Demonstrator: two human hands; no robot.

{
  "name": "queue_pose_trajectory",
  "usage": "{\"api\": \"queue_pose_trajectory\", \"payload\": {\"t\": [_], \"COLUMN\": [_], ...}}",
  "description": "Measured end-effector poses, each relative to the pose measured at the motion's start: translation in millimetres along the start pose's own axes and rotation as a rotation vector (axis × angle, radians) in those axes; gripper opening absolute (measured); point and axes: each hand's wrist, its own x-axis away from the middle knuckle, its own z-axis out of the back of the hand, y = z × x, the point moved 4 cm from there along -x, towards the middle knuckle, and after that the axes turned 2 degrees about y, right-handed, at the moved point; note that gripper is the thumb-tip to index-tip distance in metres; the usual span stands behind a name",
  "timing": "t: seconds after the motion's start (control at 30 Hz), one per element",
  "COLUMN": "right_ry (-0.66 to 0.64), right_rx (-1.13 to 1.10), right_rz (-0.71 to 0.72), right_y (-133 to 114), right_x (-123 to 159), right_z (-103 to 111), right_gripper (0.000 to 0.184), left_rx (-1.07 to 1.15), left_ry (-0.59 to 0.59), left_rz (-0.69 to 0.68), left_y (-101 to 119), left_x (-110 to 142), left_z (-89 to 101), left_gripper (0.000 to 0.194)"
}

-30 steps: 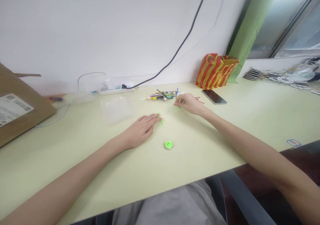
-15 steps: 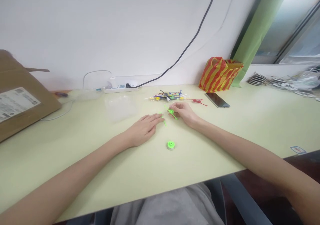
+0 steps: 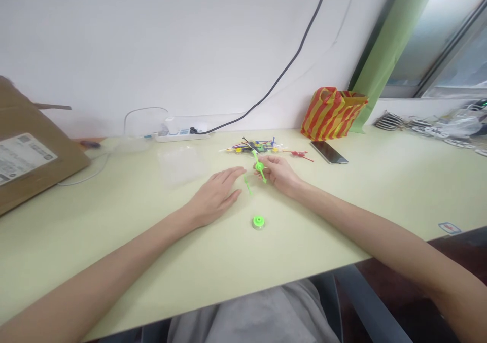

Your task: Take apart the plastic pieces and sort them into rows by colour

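Between the fingertips of my right hand (image 3: 279, 174) is a green plastic piece (image 3: 259, 167) with a round hub and two thin arms, held tilted above the table. My left hand (image 3: 218, 196) rests to the left, fingers stretched out and holding nothing. Just off its fingertips a thin green stick (image 3: 247, 184) lies on the table. Nearer to me sits a round piece (image 3: 258, 222) with a green top and a clear lower rim. Behind my right hand is a pile of colourful plastic parts (image 3: 254, 145), partly hidden by the green piece.
Red plastic parts (image 3: 300, 154) and a phone (image 3: 329, 152) lie right of the pile, before a striped bag (image 3: 334, 113). A clear plastic bag (image 3: 181, 165) lies to the left, near a power strip (image 3: 180, 136). A cardboard box (image 3: 30, 145) stands far left.
My right hand has turned the green piece more upright, so its hub and both arms show. My left hand has drawn back slightly from the thin green stick, its thumb spreading away.
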Motion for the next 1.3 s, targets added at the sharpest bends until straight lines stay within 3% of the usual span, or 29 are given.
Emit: {"api": "queue_pose_trajectory", "payload": {"t": [0.13, 0.27, 0.5, 0.6, 0.77, 0.87, 1.03, 1.17, 1.3], "right_ry": [-0.131, -0.221, -0.276, -0.248, -0.266, -0.283, -0.242, -0.128, -0.131], "right_rx": [-0.068, -0.037, 0.046, 0.286, 0.979, 1.148, 1.244, 1.257, 1.211], "right_rz": [-0.045, -0.037, 0.029, 0.214, 0.795, 0.966, 1.027, 0.999, 0.970], "right_y": [4.0, 0.5, -2.9, -8.0, -28.4, -28.7, -17.9, -18.6, -21.4], "right_x": [15.1, 34.7, 40.9, 40.3, 48.1, 48.0, 40.8, 35.8, 36.8], "right_z": [-28.1, -48.6, -53.1, -48.6, -48.0, -48.5, -45.4, -39.1, -39.4], "right_gripper": [0.042, 0.038, 0.020, 0.033, 0.052, 0.056, 0.054, 0.033, 0.015], "left_rx": [0.101, 0.144, 0.247, 0.339, 0.662, 0.681, 0.651, 0.769, 0.819], "left_ry": [0.153, 0.298, 0.466, 0.512, 0.452, 0.375, 0.273, 0.246, 0.237], "left_rz": [0.019, 0.011, 0.038, 0.115, 0.265, 0.255, 0.218, 0.268, 0.294], "left_y": [12.5, 15.4, 8.9, 4.2, -7.0, -7.1, -3.8, -7.0, -8.8], "left_x": [-4.0, -3.4, -1.5, -1.6, -1.1, -2.5, -6.1, -5.8, -4.0], "left_z": [3.2, 5.3, 14.5, 20.2, 16.7, 12.5, 8.0, 5.3, 3.8], "left_gripper": [0.051, 0.031, 0.023, 0.022, 0.027, 0.029, 0.025, 0.030, 0.028]}}
